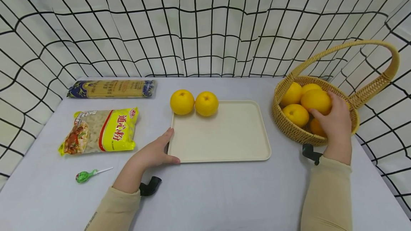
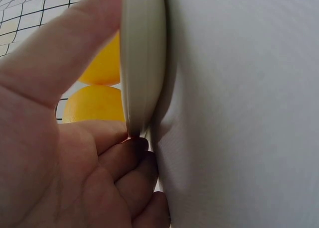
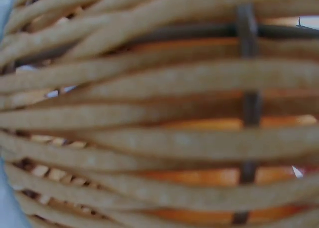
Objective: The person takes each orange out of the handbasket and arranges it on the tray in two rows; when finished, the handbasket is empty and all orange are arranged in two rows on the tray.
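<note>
My left hand [image 1: 157, 150] grips the front left corner of a cream tray [image 1: 221, 134]. In the left wrist view its thumb lies over the tray's rim [image 2: 144, 54], while the other fingers curl against the edge. Two oranges [image 1: 182, 102] sit side by side at the tray's back left corner. At the right, my right hand [image 1: 335, 118] reaches into a wicker basket [image 1: 282, 127] and holds an orange [image 1: 316, 101] between thumb and fingers. Several more oranges [image 1: 295, 115] lie around it. The basket's weave [image 3: 174, 143] fills the right wrist view, hiding the hand there.
Along the left side lie a pack of noodles [image 1: 112, 89], a yellow bag of pasta-like pieces [image 1: 99, 131] and a green lollipop [image 1: 84, 176]. The basket's tall handle [image 1: 346, 45] arches up behind my right hand. Black-lined white netting [image 1: 199, 27] encloses the table's back and sides.
</note>
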